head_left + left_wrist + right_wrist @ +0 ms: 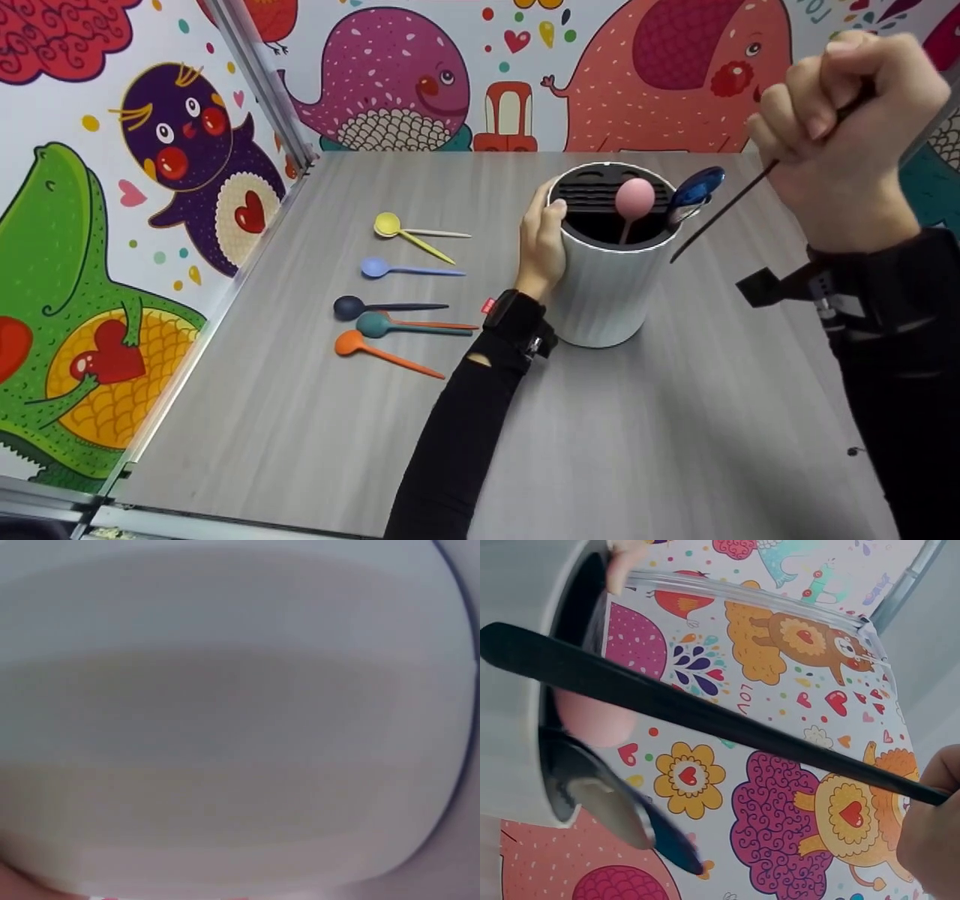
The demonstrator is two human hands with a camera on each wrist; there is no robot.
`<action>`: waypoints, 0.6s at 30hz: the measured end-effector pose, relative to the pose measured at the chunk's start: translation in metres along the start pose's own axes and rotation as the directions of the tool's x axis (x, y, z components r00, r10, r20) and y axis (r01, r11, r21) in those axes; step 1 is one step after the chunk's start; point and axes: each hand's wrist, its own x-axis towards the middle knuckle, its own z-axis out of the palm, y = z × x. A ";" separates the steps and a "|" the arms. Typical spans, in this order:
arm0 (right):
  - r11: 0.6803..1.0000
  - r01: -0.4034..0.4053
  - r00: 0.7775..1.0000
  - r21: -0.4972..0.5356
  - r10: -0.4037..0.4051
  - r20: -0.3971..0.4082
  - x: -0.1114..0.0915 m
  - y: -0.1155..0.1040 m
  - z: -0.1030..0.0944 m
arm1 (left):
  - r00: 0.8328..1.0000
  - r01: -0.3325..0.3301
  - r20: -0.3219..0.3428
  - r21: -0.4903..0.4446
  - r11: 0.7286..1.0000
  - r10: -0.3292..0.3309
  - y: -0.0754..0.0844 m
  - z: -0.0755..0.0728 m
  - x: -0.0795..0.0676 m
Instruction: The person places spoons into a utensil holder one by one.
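Note:
My left hand (541,244) holds the side of a white, round utensil holder (604,292) near its rim. The holder stands upright with a black slotted insert (592,196). A pink spoon (634,198) and a shiny blue spoon (699,185) stick up out of it, beside another pale, shiny utensil head (611,810). Raised to the right of the holder, my right hand (855,135) grips a long, thin black utensil (705,720). Its free end slants down toward the holder's right side; the gripped end is hidden in the fist. The holder's pale wall fills the left wrist view.
Several spoons lie on the grey table (300,450) left of the holder: yellow (387,225), periwinkle (375,267), navy (348,307), teal (373,324) and orange (349,343). Cartoon-printed walls (517,67) border the table at the back and left.

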 end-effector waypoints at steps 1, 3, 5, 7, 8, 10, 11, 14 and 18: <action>1.000 0.012 1.000 0.008 -0.012 -0.007 0.002 0.000 0.000 | 1.000 0.001 0.001 -0.001 1.000 -0.001 0.000 0.000 0.000; 0.999 0.040 0.999 0.020 -0.040 -0.021 0.007 0.000 0.002 | 1.000 -0.001 0.001 -0.008 1.000 0.001 0.000 -0.001 0.000; 0.998 0.058 0.998 0.023 -0.057 -0.023 0.011 0.002 0.003 | 1.000 -0.004 0.000 -0.013 1.000 0.004 0.000 -0.001 0.000; 0.997 0.073 0.997 0.016 -0.073 -0.021 0.013 0.005 0.005 | 1.000 -0.003 0.000 -0.018 1.000 0.003 0.000 -0.001 0.000; 0.997 0.080 0.997 0.012 -0.080 -0.020 0.014 0.007 0.006 | 1.000 -0.004 -0.001 -0.019 1.000 0.004 -0.001 0.000 0.000; 0.997 0.081 0.997 0.002 -0.081 -0.007 0.015 0.011 0.006 | 1.000 -0.004 -0.003 -0.018 1.000 0.004 -0.001 0.000 0.001; 0.996 0.085 0.996 -0.009 -0.085 -0.004 0.015 0.013 0.006 | 1.000 -0.004 -0.002 -0.019 1.000 0.004 -0.001 0.000 0.001; 0.995 0.090 0.996 -0.038 -0.089 0.017 0.013 0.020 0.006 | 1.000 -0.006 -0.001 -0.026 1.000 0.006 -0.001 0.001 0.001; 0.991 0.087 0.996 -0.098 -0.083 0.042 0.007 0.029 0.002 | 1.000 -0.012 -0.005 -0.033 0.999 0.012 -0.001 0.001 0.000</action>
